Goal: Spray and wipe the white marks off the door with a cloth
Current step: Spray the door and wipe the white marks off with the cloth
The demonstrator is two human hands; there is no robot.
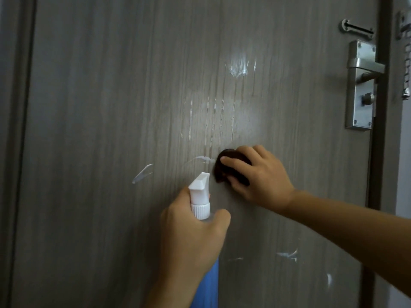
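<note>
Cloth (pixel 224 167) under right hand (pixel 262 176) fingers (pixel 235 162), seemingly against door (pixel 100 107)

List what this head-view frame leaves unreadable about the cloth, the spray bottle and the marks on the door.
- Dark cloth: mostly covered by the right hand; its full size and its contact face on the door are hidden.
- Spray bottle: body wrapped by the left hand, base cut off by the bottom edge; trigger and fill level unseen.
- White marks: any under the cloth or arms are hidden; motion blur softens the rest.
</note>
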